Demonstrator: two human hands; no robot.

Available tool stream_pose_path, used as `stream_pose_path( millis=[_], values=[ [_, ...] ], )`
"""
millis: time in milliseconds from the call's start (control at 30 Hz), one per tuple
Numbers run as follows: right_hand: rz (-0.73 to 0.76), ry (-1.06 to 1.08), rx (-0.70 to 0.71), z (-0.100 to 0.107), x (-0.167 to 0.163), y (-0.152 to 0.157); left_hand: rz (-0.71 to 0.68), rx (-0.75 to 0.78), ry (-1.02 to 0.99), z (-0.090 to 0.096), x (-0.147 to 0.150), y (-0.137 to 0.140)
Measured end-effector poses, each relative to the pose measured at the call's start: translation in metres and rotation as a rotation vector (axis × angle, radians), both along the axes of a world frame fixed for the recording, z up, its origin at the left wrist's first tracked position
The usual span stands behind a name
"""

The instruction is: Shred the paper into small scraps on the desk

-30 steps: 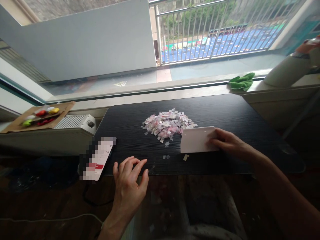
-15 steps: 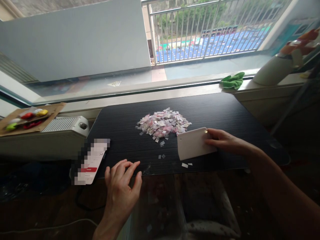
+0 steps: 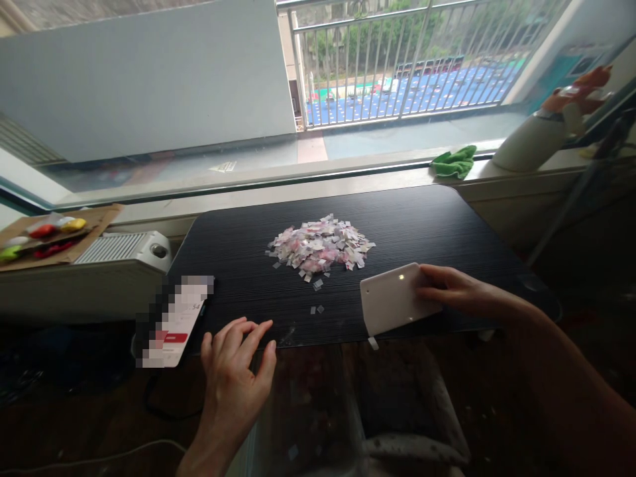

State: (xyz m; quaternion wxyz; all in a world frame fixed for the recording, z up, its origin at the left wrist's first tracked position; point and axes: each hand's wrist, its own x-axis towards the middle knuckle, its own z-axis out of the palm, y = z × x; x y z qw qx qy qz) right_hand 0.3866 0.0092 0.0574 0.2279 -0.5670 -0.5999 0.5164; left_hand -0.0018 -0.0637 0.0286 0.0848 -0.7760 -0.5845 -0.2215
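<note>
Head: scraps [image 3: 293, 452] inside clear bin [image 3: 354, 404]

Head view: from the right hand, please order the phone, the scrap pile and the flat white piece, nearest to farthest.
1. Flat white piece: in the right hand.
2. Scrap pile: left, on the table.
3. Phone: table's left side.

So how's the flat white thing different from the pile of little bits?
The flat white thing is one big piece; the pile is many small bits. The right hand holds the flat white thing, while the pile lies loose on the table. Both are pale.
</note>
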Motion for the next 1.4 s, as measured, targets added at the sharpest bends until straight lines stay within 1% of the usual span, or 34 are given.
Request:
stream_pose_path(
  millis=[200, 333, 467, 667, 733, 800, 967, 1000, 1067, 1133, 1167, 1200, 1333, 1400],
  values=[
    [-0.116, 0.039, 0.031, -0.004, 0.007, 0.002, -0.006, 0.003, 0.014, 0.002, 0.002, -0.002],
    [-0.073, 0.064, -0.009, -0.004, 0.006, 0.001, -0.008, 0.012, 0.02, 0.002, 0.002, -0.002],
    [-0.026, 0.07, -0.063, 0.0, 0.006, -0.003, -0.002, 0.008, 0.01, 0.001, 0.002, -0.002],
    [-0.06, 0.039, -0.049, 0.007, 0.008, -0.008, 0.004, -0.009, -0.006, 0.0, 0.0, -0.003],
    [-0.073, 0.054, -0.025, 0.007, 0.002, -0.008, 0.006, -0.012, -0.012, 0.0, 0.001, -0.003],
    [-0.113, 0.075, 0.031, 0.002, -0.011, -0.007, 0.01, -0.022, -0.021, 0.001, 0.003, -0.003],
    [-0.334, 0.059, 0.227, -0.028, -0.06, -0.011, 0.079, -0.065, -0.078, 0.006, 0.013, -0.006],
    [-0.345, 0.06, 0.245, -0.033, -0.069, -0.014, 0.092, -0.075, -0.09, 0.006, 0.015, -0.007],
    [-0.28, 0.087, 0.237, -0.039, -0.083, -0.022, 0.115, -0.093, -0.109, 0.008, 0.016, -0.009],
    [-0.197, 0.108, 0.203, -0.039, -0.09, -0.027, 0.128, -0.105, -0.118, 0.008, 0.015, -0.01],
    [-0.183, 0.111, 0.193, -0.036, -0.091, -0.028, 0.133, -0.112, -0.12, 0.008, 0.015, -0.011],
    [-0.197, 0.105, 0.196, -0.033, -0.091, -0.027, 0.137, -0.116, -0.122, 0.008, 0.015, -0.011],
    [-0.354, 0.065, 0.252, -0.024, -0.083, -0.011, 0.14, -0.119, -0.136, 0.008, 0.016, -0.011],
    [-0.352, 0.047, 0.253, -0.026, -0.079, -0.004, 0.141, -0.117, -0.143, 0.008, 0.018, -0.011]
  ],
)
